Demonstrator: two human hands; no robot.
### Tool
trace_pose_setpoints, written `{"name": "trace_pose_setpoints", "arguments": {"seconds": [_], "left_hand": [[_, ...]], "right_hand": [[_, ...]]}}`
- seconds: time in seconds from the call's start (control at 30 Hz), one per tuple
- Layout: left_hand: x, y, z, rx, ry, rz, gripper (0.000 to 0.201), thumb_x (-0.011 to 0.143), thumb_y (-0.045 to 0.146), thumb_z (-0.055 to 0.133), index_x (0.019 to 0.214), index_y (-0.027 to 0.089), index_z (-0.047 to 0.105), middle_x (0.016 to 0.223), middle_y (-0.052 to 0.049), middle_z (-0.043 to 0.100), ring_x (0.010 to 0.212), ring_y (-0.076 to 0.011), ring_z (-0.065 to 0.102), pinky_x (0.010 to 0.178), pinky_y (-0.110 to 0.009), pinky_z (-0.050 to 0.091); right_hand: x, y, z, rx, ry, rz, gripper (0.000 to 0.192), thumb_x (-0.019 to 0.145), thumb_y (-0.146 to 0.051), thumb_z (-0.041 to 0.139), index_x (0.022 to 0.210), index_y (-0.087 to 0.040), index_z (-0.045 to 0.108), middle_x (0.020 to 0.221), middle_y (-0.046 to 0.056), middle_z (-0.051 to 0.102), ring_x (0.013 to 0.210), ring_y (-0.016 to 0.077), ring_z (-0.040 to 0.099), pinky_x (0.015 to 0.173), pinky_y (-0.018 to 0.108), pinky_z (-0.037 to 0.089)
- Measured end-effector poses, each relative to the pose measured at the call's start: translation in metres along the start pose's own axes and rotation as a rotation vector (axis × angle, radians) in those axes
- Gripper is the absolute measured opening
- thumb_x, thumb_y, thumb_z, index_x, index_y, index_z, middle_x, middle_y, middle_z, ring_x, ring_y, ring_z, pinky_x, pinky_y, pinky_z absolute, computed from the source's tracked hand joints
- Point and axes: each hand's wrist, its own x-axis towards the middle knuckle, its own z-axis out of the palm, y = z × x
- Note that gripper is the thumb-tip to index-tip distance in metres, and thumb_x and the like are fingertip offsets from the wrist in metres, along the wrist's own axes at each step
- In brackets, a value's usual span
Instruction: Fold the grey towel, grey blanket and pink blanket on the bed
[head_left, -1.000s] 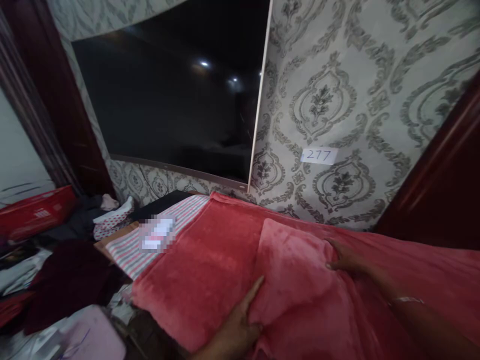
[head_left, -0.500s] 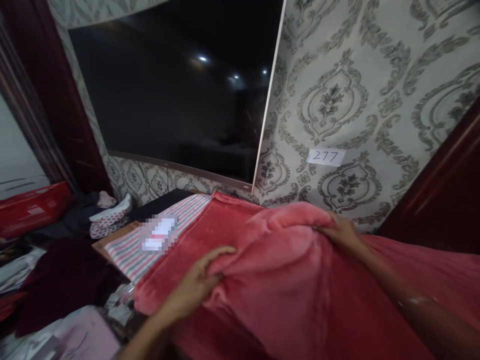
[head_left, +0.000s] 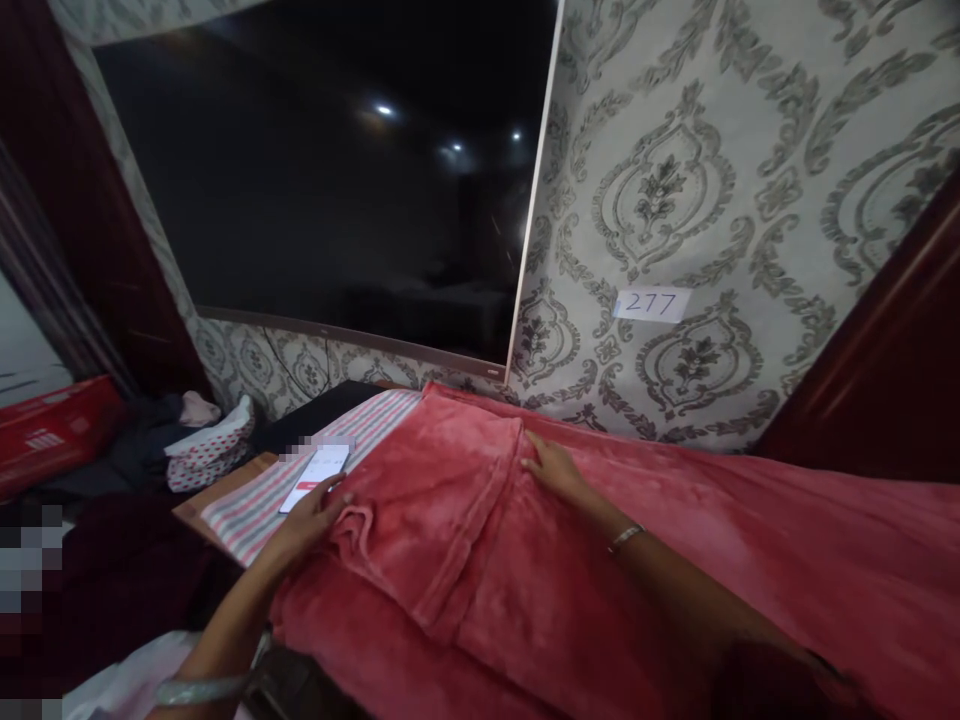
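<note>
A red plush blanket (head_left: 630, 560) covers most of the surface before me, with a folded section lying on top of it. My left hand (head_left: 311, 515) is closed at the left side of that section, where the cloth layers curl in a small loop. Close to those fingers is a lit phone (head_left: 315, 475), flat on a striped cloth (head_left: 244, 510). At the folded section's far right corner, my right hand (head_left: 559, 472) has its fingers and thumb closed at the edge.
A large television (head_left: 322, 190) hangs on the patterned wall behind. A paper marked 277 (head_left: 651, 304) is stuck there. Piled clothes, a dotted white cloth (head_left: 210, 450) and a red box (head_left: 56, 435) are on the left. Dark wood (head_left: 870, 400) rises at right.
The lifted, bunched part of the blanket has come down and now lies flatter, folded toward the left. Both hands have moved left, my left one close to the phone.
</note>
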Motion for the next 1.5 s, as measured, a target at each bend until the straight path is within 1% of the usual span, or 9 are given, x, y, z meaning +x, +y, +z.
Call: {"name": "trace_pose_setpoints", "arguments": {"seconds": [0.17, 0.27, 0.43, 0.67, 1.03, 1.13, 1.2, 1.33, 1.5], "left_hand": [[-0.022, 0.003, 0.001, -0.106, 0.099, -0.081, 0.079, 0.080, 0.065, 0.048, 0.136, 0.010, 0.053, 0.134, -0.020, 0.062, 0.122, -0.0331, 0.061, 0.103, -0.046, 0.050], [-0.050, 0.017, 0.013, 0.081, 0.243, 0.221, 0.071, 0.081, 0.064, 0.049, 0.127, 0.011, 0.059, 0.135, -0.021, 0.060, 0.129, -0.0362, 0.053, 0.113, -0.052, 0.039], [-0.093, 0.066, 0.061, 0.219, -0.018, 0.620, 0.054, 0.088, 0.053, 0.055, 0.131, 0.021, 0.059, 0.137, -0.013, 0.061, 0.127, -0.0309, 0.056, 0.110, -0.048, 0.044], [-0.096, 0.127, 0.111, 0.560, -0.252, 0.467, 0.060, 0.084, 0.021, 0.053, 0.143, 0.009, 0.049, 0.131, -0.022, 0.060, 0.121, -0.0352, 0.057, 0.101, -0.051, 0.046], [-0.048, 0.164, 0.087, 0.241, -0.275, 0.434, 0.065, 0.075, 0.018, 0.042, 0.137, 0.018, 0.058, 0.136, -0.007, 0.066, 0.127, -0.0244, 0.059, 0.109, -0.037, 0.043], [-0.054, 0.164, 0.096, 0.326, -0.419, 0.481, 0.058, 0.077, 0.025, 0.045, 0.131, 0.018, 0.064, 0.133, -0.009, 0.068, 0.124, -0.0257, 0.062, 0.107, -0.036, 0.045], [-0.056, 0.159, 0.106, 0.397, -0.505, 0.527, 0.051, 0.079, 0.035, 0.048, 0.122, 0.018, 0.069, 0.126, -0.012, 0.071, 0.115, -0.0290, 0.067, 0.102, -0.038, 0.050], [-0.051, 0.163, 0.134, 0.459, -0.342, 0.663, 0.049, 0.084, 0.046, 0.043, 0.114, 0.020, 0.072, 0.118, -0.016, 0.073, 0.106, -0.0341, 0.070, 0.098, -0.048, 0.053], [-0.060, 0.199, 0.188, 0.294, -0.496, 0.938, 0.048, 0.081, 0.048, 0.049, 0.116, 0.024, 0.072, 0.132, -0.011, 0.068, 0.122, -0.0328, 0.063, 0.107, -0.046, 0.049]], "right_hand": [[-0.056, 0.055, -0.031, -0.001, -0.048, -0.076, 0.037, 0.084, -0.022, 0.058, 0.120, -0.016, 0.070, 0.127, 0.015, 0.068, 0.119, 0.0295, 0.062, 0.108, 0.044, 0.044], [-0.102, 0.078, -0.047, 0.049, -0.030, -0.151, 0.033, 0.085, -0.026, 0.057, 0.113, -0.020, 0.073, 0.121, 0.012, 0.071, 0.114, 0.0295, 0.065, 0.104, 0.047, 0.048], [-0.179, 0.092, -0.071, 0.073, 0.053, -0.126, 0.037, 0.090, -0.035, 0.051, 0.115, -0.021, 0.074, 0.123, 0.012, 0.070, 0.115, 0.0287, 0.065, 0.102, 0.048, 0.051], [-0.274, 0.090, -0.082, 0.120, 0.112, -0.104, 0.036, 0.095, -0.041, 0.048, 0.116, -0.028, 0.075, 0.122, 0.010, 0.071, 0.113, 0.0295, 0.067, 0.097, 0.051, 0.056], [-0.307, 0.090, -0.034, 0.142, 0.277, -0.098, 0.034, 0.094, -0.036, 0.054, 0.123, -0.029, 0.072, 0.125, 0.010, 0.070, 0.118, 0.0307, 0.065, 0.099, 0.053, 0.055], [-0.312, 0.083, -0.036, 0.167, 0.310, -0.098, 0.033, 0.095, -0.032, 0.054, 0.124, -0.028, 0.071, 0.125, 0.011, 0.070, 0.118, 0.0298, 0.064, 0.099, 0.052, 0.055], [-0.316, 0.078, -0.048, 0.192, 0.334, -0.103, 0.033, 0.096, -0.030, 0.053, 0.123, -0.027, 0.070, 0.124, 0.010, 0.070, 0.118, 0.0281, 0.064, 0.099, 0.049, 0.055], [-0.334, 0.087, -0.097, 0.202, 0.527, -0.037, 0.030, 0.098, -0.028, 0.048, 0.118, -0.027, 0.071, 0.116, 0.009, 0.073, 0.112, 0.0242, 0.067, 0.100, 0.045, 0.054], [-0.380, 0.146, -0.161, 0.100, 0.862, 0.335, 0.030, 0.096, -0.037, 0.049, 0.110, -0.025, 0.072, 0.112, 0.009, 0.074, 0.107, 0.0253, 0.067, 0.100, 0.045, 0.052]]}}
